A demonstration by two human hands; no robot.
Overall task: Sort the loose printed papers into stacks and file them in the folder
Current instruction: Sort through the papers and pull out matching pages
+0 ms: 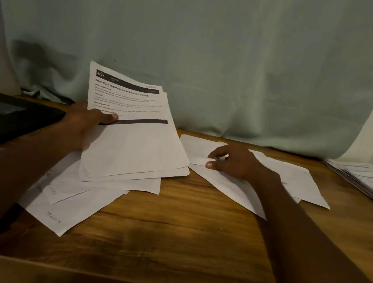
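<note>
Left hand (85,122) gripping printed sheets (130,132), thumb on top, near the desk's (188,240) left edge; right hand (234,160) pinching a blank sheet (297,182) toward the back edge.

Single view only, so no overlap with a second camera. The scene is seen from head height, facing forward and tilted down over a wooden table (190,228). Wide-angle distortion is evident: the table edges bow outward. Both forearms are seen entering from the bottom corners, with the left hand (85,122) and right hand (234,160) framed near centre at close range. The upper half of the frame is filled by a pale green curtain (220,48) just behind the table's far edge.
</note>
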